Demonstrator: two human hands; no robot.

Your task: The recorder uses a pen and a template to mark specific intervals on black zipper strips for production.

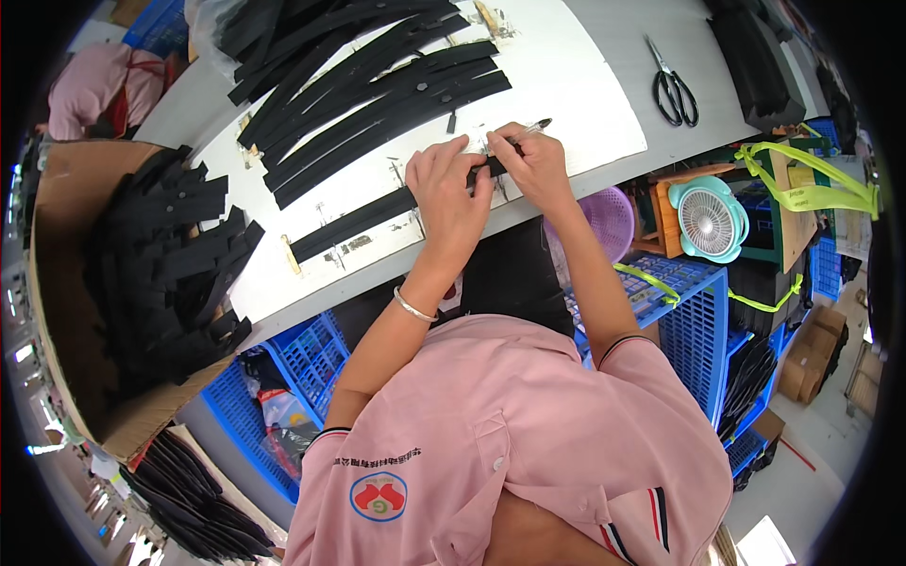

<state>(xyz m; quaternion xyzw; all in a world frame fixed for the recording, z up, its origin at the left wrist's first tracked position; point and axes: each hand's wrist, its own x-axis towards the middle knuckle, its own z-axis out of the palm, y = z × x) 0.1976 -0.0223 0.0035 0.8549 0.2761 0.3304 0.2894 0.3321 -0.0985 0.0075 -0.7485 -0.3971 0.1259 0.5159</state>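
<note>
A long black strap (pixel 354 226) lies across the white board (pixel 576 85), running from the lower left toward my hands. My left hand (pixel 445 184) bears on it, thumb and fingers at its two edges near the right end. Close by, my right hand (pixel 536 168) is closed around a slim dark pen (pixel 542 124), whose end pokes out above the fingers. The pen's other end is hidden by the hand. Just above my hands, a small black piece (pixel 452 122) sits on the board. More black straps (pixel 387 123) are laid side by side farther up.
A cardboard box (pixel 57 283) heaped with black straps (pixel 165 255) stands at the left. Black-handled scissors (pixel 674 97) lie on the grey table at the right. Below the edge are a purple basket (pixel 609 222), a small fan (pixel 710 219) and blue crates (pixel 694 325). Another person (pixel 99 85) bends at far left.
</note>
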